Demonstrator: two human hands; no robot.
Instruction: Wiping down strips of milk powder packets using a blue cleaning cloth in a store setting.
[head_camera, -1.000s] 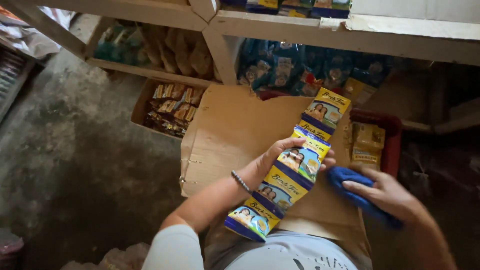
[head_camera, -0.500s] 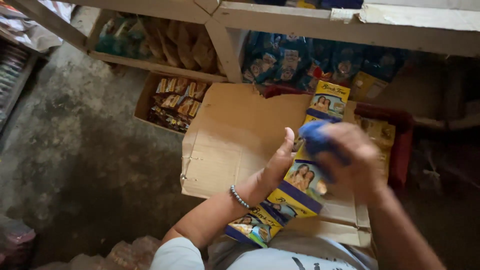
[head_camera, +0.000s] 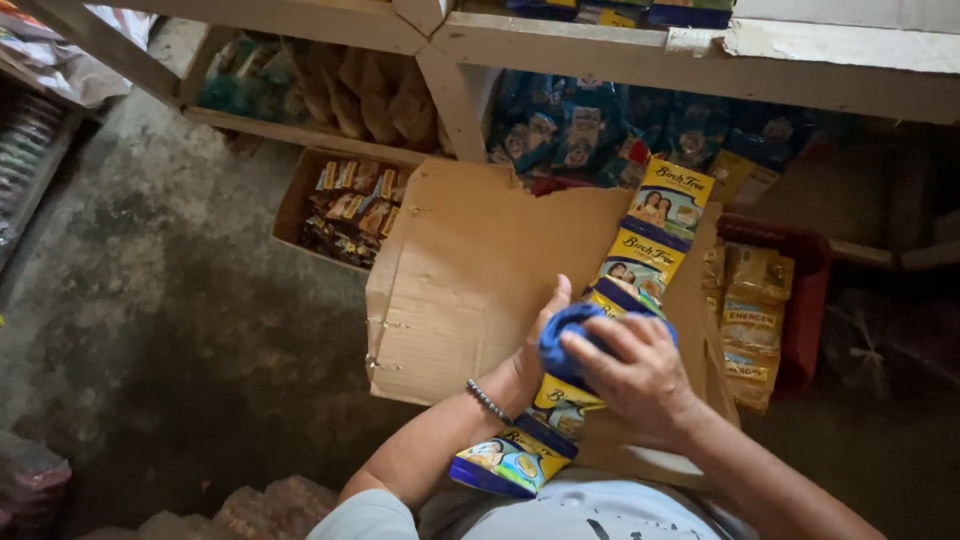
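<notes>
Pressing down with the right hand (head_camera: 630, 375), the person holds a bunched blue cloth (head_camera: 562, 340) tight in a closed grip against a long strip of yellow-and-blue sachets (head_camera: 625, 280). Left hand (head_camera: 535, 355) sits under the strip, fingers curled around its edge, gripping it near the middle. That strip runs diagonally over a flattened cardboard sheet (head_camera: 470, 280). Beyond it, a cardboard box of small packets (head_camera: 350, 210) rests on the concrete floor (head_camera: 150, 300), under a wooden shelf (head_camera: 600, 45); a red crate (head_camera: 800, 290) stands to the right.
</notes>
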